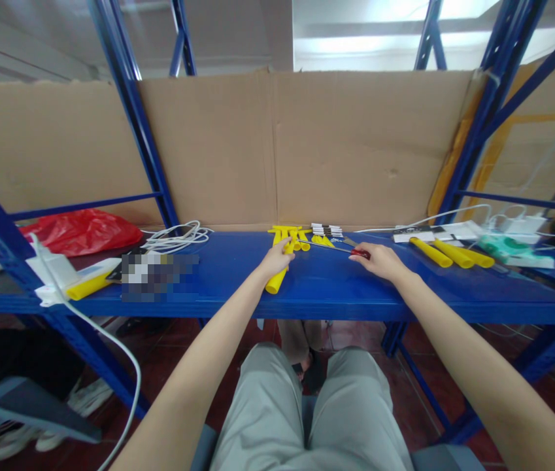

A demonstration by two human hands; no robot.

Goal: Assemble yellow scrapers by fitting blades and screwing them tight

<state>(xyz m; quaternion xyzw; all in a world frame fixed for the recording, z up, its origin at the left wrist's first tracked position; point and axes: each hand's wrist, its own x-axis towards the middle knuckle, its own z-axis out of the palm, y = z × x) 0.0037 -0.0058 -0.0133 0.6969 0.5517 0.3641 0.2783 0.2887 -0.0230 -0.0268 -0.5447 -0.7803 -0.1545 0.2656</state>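
My left hand [277, 257] is closed, its fingers pinching a yellow plastic tube [278, 281] just above the blue shelf. My right hand [381, 260] is wrapped round the red handle of a screwdriver [360, 253]. The screwdriver's long thin shaft points left, its end reaching the yellow part at my left fingertips. Whether the tip sits in anything is too small to tell. Right behind my left hand lie several more yellow tubes [304, 242], some with crosspieces at the far end. A small stack of white and black strips [327, 230] lies beside them.
The blue shelf [228, 275] backs onto a cardboard sheet [208, 150]. At right lie several loose yellow tubes [431, 253], a green-and-white packet [515, 250] and white cables. At left are a coiled white cable [179, 237], a red plastic bag [85, 229] and a blue upright post [134, 118].
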